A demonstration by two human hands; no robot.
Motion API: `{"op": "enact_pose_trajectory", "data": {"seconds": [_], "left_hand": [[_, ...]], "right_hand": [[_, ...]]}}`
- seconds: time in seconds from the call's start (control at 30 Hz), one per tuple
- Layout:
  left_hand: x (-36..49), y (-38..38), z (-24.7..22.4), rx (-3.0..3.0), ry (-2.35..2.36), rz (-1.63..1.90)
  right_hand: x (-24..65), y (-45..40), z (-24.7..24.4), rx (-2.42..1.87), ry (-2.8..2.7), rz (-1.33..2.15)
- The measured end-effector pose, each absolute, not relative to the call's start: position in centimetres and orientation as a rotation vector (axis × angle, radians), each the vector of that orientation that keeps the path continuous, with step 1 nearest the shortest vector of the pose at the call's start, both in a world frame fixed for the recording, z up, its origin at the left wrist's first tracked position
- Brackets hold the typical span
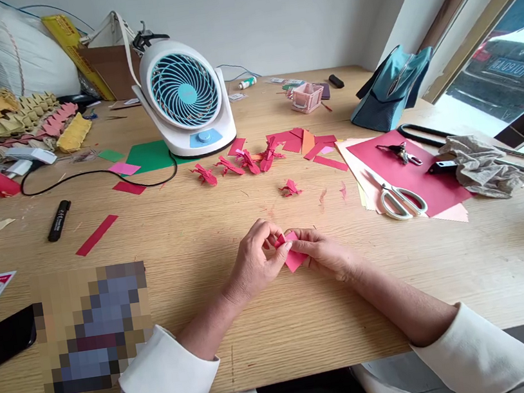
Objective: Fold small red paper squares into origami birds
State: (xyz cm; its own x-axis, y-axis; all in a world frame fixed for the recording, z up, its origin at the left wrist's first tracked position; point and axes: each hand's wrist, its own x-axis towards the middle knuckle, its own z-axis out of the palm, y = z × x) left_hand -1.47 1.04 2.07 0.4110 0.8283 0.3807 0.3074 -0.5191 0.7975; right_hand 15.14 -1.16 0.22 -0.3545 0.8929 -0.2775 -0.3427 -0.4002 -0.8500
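Observation:
Both my hands meet over the table near its front middle, pinching one small piece of red paper [295, 259]. My left hand [259, 256] grips its upper left part between thumb and fingers. From the other side my right hand [324, 253] presses its thumb on the paper, the fingers partly hidden behind. Beyond the hands lies a small folded red paper figure [290, 187]. Several similar red paper figures [247, 161] stand in a row farther back. Small red scraps are scattered on the wood between.
A white fan [187, 96] stands at the back. Scissors [401, 199] lie on red sheets [441, 187] at right, beside a crumpled grey cloth [484, 165] and a blue bag [391, 90]. To the left are a black marker [59, 220], a red strip [97, 235] and a phone [4, 340].

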Motion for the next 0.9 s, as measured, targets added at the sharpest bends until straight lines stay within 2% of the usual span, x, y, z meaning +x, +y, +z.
{"op": "enact_pose_trajectory", "data": {"seconds": [0.2, 0.67, 0.9], "left_hand": [[-1.1, 0.7, 1.5, 1.699, 1.155, 1.053], [-1.3, 1.2, 1.6, 1.563, 1.184, 1.02], [-1.7, 1.5, 1.6, 1.618, 1.156, 0.9]], "right_hand": [[13.3, -1.6, 0.5, -0.919, -0.77, 1.718], [13.6, -1.8, 0.6, -0.944, -0.88, 1.715], [14.3, -1.4, 0.5, -1.053, -1.108, 1.441]]}}
